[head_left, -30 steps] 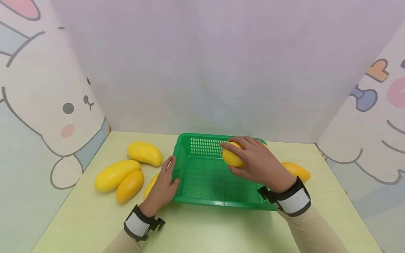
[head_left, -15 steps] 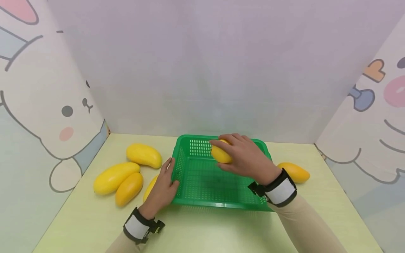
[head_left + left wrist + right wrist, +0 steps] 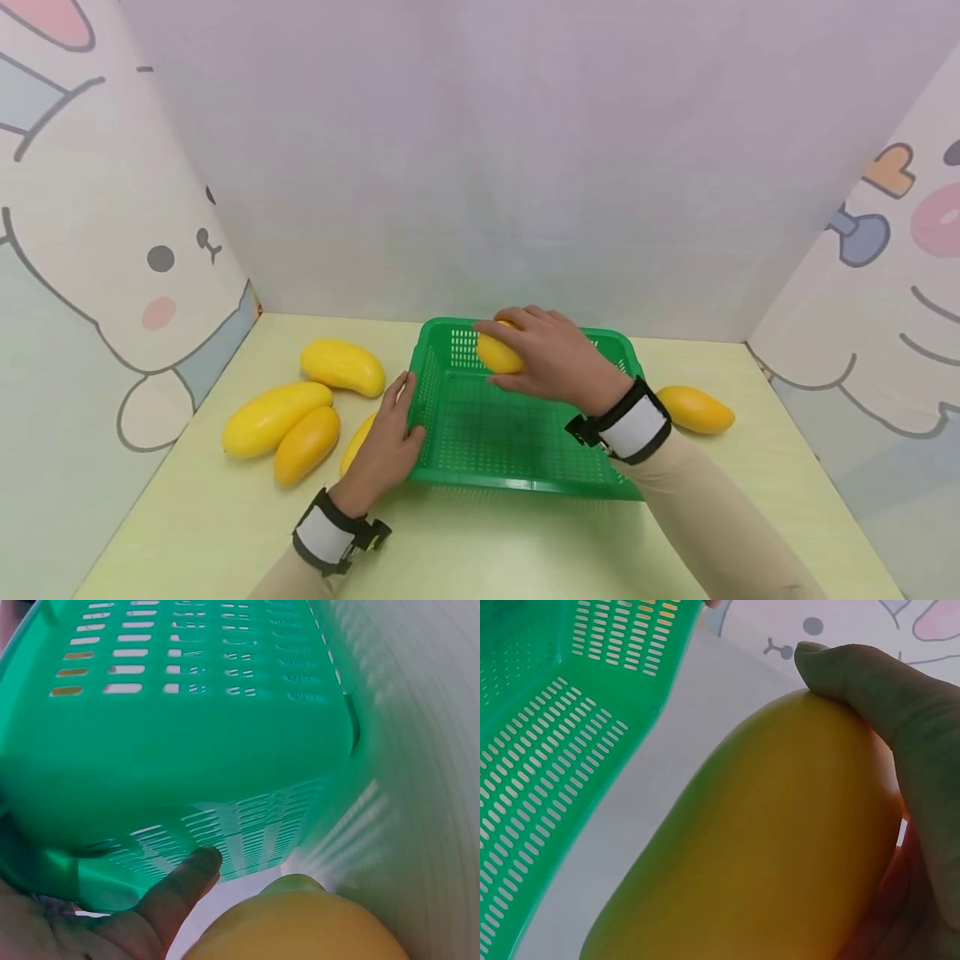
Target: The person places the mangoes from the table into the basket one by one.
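My right hand (image 3: 558, 358) grips a yellow mango (image 3: 497, 354) above the back part of a green plastic basket (image 3: 525, 485). Seen from the right wrist, the thumb lies over the end of the mango (image 3: 757, 832), and the palm is against its side. My left hand (image 3: 384, 446) rests at the basket's left rim with its fingers fairly straight; the left wrist view has a finger (image 3: 184, 892) against the slotted outer wall. Partly hidden beside that hand lies another mango (image 3: 356, 442). No fruit shows on the visible basket floor.
Left of the basket lie a curved yellow mango (image 3: 342, 367), a long yellow one (image 3: 273, 419) and a smaller orange-yellow one (image 3: 306, 446). Another mango (image 3: 696, 409) lies to its right. A pale wall (image 3: 480, 208) stands behind the table (image 3: 510, 550).
My right hand has carried the mango leftward and slightly up over the basket, from its right side toward its back left. The left hand has stayed at the rim.
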Tool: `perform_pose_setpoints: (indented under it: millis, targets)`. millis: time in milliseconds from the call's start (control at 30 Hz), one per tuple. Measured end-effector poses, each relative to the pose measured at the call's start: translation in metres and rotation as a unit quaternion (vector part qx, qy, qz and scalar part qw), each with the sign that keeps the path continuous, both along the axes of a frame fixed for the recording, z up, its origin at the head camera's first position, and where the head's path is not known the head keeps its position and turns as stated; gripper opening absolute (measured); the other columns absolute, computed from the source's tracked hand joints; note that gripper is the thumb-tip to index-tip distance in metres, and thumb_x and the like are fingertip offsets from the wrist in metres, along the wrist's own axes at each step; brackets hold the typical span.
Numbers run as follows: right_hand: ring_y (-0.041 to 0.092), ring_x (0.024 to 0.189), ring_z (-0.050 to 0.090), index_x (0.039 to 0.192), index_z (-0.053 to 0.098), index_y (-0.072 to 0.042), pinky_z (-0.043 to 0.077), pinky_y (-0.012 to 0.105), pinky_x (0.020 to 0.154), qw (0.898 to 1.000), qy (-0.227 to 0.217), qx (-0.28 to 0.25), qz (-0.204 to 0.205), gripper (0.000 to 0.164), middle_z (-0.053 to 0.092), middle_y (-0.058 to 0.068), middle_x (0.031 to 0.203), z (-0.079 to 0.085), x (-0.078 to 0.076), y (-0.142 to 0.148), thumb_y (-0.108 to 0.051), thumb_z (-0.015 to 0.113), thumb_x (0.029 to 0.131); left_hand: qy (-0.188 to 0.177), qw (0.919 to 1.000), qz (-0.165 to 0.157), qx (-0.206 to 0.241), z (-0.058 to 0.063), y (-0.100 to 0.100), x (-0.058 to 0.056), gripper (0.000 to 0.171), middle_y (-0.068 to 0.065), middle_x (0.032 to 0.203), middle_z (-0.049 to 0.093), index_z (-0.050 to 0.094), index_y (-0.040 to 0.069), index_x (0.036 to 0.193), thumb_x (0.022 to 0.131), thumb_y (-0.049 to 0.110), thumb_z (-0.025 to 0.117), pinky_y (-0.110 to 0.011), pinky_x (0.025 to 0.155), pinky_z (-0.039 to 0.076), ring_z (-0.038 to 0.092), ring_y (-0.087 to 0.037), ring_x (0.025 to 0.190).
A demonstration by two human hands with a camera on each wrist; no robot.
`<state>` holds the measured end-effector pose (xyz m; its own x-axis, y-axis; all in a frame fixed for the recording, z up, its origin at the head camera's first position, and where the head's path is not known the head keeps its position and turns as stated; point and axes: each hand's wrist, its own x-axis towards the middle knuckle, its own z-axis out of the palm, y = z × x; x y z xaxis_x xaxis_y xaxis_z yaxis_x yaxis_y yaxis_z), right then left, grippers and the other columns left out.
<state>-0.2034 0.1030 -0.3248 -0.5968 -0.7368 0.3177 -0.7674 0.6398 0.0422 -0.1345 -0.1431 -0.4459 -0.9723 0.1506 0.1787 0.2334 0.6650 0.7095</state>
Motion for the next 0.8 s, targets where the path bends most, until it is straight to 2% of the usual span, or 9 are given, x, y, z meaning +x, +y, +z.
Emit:
perform_pose_setpoints:
  millis: [233, 433, 600, 800]
  targets:
    - [0.023, 0.102, 0.054, 0.135, 0.050, -0.023, 0.049, 0.038, 0.079, 1.000, -0.013, 0.012, -0.002, 0.068, 0.055, 0.004, 0.120, -0.006, -0.008, -0.011, -0.050, 0.070, 0.076, -0.010, 0.9999, -0.002, 0.009, 0.003, 0.000, 0.000, 0.069, -0.010, 0.154, 0.011, 0.017, 0.003, 0.149, 0.088, 0.004, 0.050, -0.048, 0.099, 0.036, 0.036, -0.030, 0.130]
    - [0.020, 0.100, 0.054, 0.135, 0.048, -0.025, 0.049, 0.035, 0.078, 0.999, -0.027, 0.036, -0.010, 0.070, 0.056, 0.002, 0.119, -0.014, -0.015, -0.021, -0.052, 0.071, 0.075, -0.008, 1.0000, -0.001, 0.002, 0.000, -0.001, -0.002, 0.069, -0.010, 0.154, 0.011, 0.016, 0.003, 0.149, 0.089, 0.004, 0.051, -0.046, 0.096, 0.039, 0.041, -0.028, 0.124]
    - [0.019, 0.099, 0.055, 0.135, 0.049, -0.026, 0.050, 0.034, 0.076, 0.998, -0.042, 0.041, -0.019, 0.071, 0.056, 0.001, 0.120, -0.020, -0.020, -0.025, -0.053, 0.071, 0.074, -0.006, 1.0000, -0.001, 0.000, -0.001, -0.001, -0.002, 0.070, -0.010, 0.154, 0.011, 0.016, 0.003, 0.149, 0.089, 0.004, 0.051, -0.048, 0.098, 0.037, 0.037, -0.030, 0.128]
    - [0.019, 0.099, 0.056, 0.136, 0.048, -0.028, 0.051, 0.033, 0.074, 0.997, -0.040, 0.049, -0.038, 0.073, 0.056, 0.001, 0.120, -0.026, -0.025, -0.028, -0.058, 0.069, 0.073, -0.002, 1.0000, -0.002, -0.004, 0.000, -0.001, -0.001, 0.070, -0.012, 0.154, 0.011, 0.015, 0.002, 0.149, 0.088, 0.004, 0.051, -0.050, 0.099, 0.036, 0.033, -0.032, 0.132]
